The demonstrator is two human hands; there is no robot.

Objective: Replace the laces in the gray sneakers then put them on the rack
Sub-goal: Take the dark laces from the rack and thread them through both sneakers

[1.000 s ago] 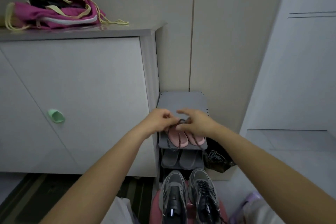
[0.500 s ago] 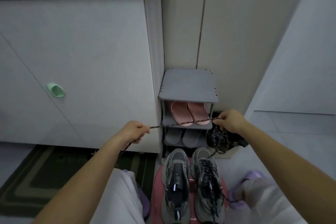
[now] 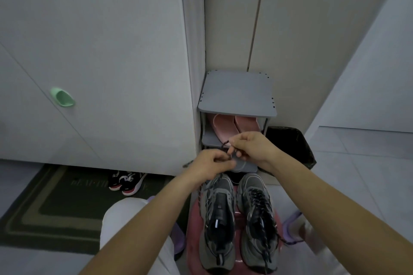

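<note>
Two gray sneakers stand side by side on a pink stool (image 3: pixel 194 230) below my hands. The left sneaker (image 3: pixel 218 219) shows a bare dark tongue; the right sneaker (image 3: pixel 258 219) is laced with a dark lace. My left hand (image 3: pixel 212 163) and my right hand (image 3: pixel 250 146) are close together above the sneakers' toes, both pinching a dark patterned shoelace (image 3: pixel 225 143). A short loop of it shows between the fingers; the rest is hidden. Behind the hands stands the gray shoe rack (image 3: pixel 237 94).
Pink slippers (image 3: pixel 234 126) lie on the rack's second shelf. A black bin (image 3: pixel 290 145) stands right of the rack. A white cabinet with a green handle (image 3: pixel 62 97) fills the left. Dark sneakers (image 3: pixel 127 182) sit on a doormat (image 3: pixel 44 207) under it.
My hands were spread apart with the lace stretched between them; now they have come together over the sneakers, bunching the lace. The view has tilted further down.
</note>
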